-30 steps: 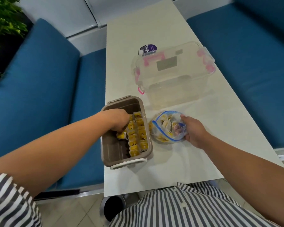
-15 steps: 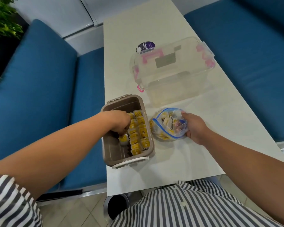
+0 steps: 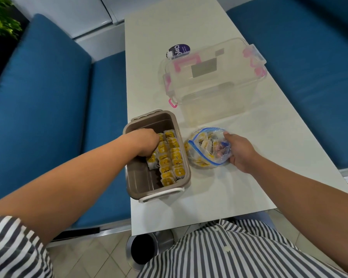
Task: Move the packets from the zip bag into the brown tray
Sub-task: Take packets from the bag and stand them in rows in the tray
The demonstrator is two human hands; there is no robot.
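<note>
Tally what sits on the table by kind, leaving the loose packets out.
brown tray: 1
zip bag: 1
clear box: 1
purple-labelled tub: 1
Total: 4

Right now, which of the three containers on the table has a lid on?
The clear box with pink latches, the one farthest away: its lid sits on top. The brown tray is open-topped, and the zip bag has no lid.

Long white table point(image 3: 239, 187).
Brown tray point(image 3: 139, 177) at its left edge, zip bag point(image 3: 205, 151) beside, clear box point(image 3: 213, 83) behind, purple tub point(image 3: 178, 50) beyond.
</note>
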